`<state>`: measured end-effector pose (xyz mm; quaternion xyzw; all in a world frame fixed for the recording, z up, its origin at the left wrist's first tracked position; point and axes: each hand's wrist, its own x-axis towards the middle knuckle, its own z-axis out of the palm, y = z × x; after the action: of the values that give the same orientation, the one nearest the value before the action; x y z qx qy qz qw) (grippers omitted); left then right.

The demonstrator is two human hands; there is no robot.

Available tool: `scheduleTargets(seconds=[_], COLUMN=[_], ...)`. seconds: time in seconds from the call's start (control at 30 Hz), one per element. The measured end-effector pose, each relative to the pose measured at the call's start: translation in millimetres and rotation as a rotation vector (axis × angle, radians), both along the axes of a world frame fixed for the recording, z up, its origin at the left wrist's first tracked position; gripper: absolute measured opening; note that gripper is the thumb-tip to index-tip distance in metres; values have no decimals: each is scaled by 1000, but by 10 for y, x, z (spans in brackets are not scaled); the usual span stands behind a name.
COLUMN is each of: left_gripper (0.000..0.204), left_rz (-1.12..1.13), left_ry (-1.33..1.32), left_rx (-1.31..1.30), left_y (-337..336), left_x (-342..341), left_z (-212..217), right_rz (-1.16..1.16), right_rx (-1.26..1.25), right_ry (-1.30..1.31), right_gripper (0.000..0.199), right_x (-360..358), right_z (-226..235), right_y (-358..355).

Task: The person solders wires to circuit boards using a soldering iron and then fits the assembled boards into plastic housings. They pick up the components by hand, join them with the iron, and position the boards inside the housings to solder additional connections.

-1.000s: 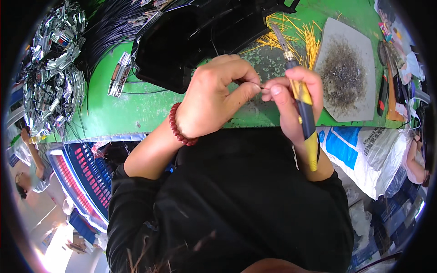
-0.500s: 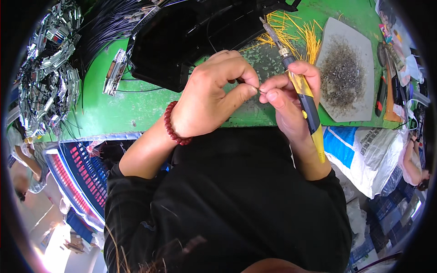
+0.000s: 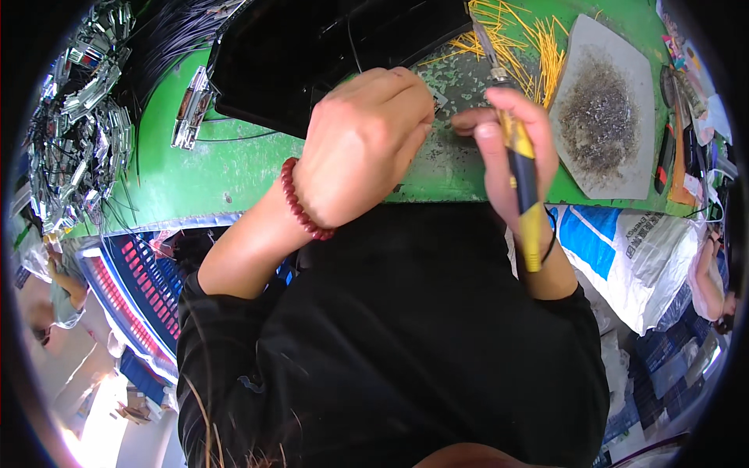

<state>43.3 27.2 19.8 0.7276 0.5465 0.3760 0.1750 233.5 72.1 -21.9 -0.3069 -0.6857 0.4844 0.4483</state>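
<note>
My left hand (image 3: 367,144), with a red bead bracelet (image 3: 295,204) at the wrist, is closed with its knuckles up, in front of a glossy black plastic housing (image 3: 289,58). Its fingertips are turned away, so whatever they pinch is hidden. A thin black wire (image 3: 353,43) runs down across the housing and passes behind this hand. My right hand (image 3: 499,187) grips a yellow and black soldering iron (image 3: 524,168), whose metal tip points up and away. The right thumb and a fingertip are free of the left hand, with a small gap between the hands.
Yellow wires (image 3: 551,69) lie beyond the iron. A grey slab (image 3: 641,148) with dark crumbs is at right, tools (image 3: 677,148) beyond it. Shiny metal strips (image 3: 82,144) and black wires (image 3: 168,43) fill the left. A single strip (image 3: 189,109) lies on the green table (image 3: 226,171).
The hands, which met at their fingertips around a thin dark wire end, have come apart. My left hand has rolled knuckles-up; the right has shifted slightly right with the soldering iron still in it.
</note>
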Motion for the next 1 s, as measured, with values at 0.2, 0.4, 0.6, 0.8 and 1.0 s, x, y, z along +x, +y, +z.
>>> scheduleTargets(seconds=[0.2, 0.4, 0.6, 0.8, 1.0], left_gripper=[12, 12, 12, 13, 13], left_rz=[24, -13, 22, 54, 68], left_ry=[98, 38, 121, 155, 180], left_rx=[0, -39, -58, -30, -25], left_y=[64, 120, 128, 130, 127], left_x=[10, -22, 19, 41, 56], left_z=[-256, -258, -272, -320, -319], right_rz=[-4, -106, -97, -81, -35], right_rx=[-240, -155, -165, -109, -149], right_ry=[1, 62, 42, -6, -28], right_gripper=[70, 43, 28, 29, 29], right_x=[310, 443, 576, 529, 522], right_z=[153, 18, -110, -108, -44], right_y=[-29, -9, -20, -12, -32])
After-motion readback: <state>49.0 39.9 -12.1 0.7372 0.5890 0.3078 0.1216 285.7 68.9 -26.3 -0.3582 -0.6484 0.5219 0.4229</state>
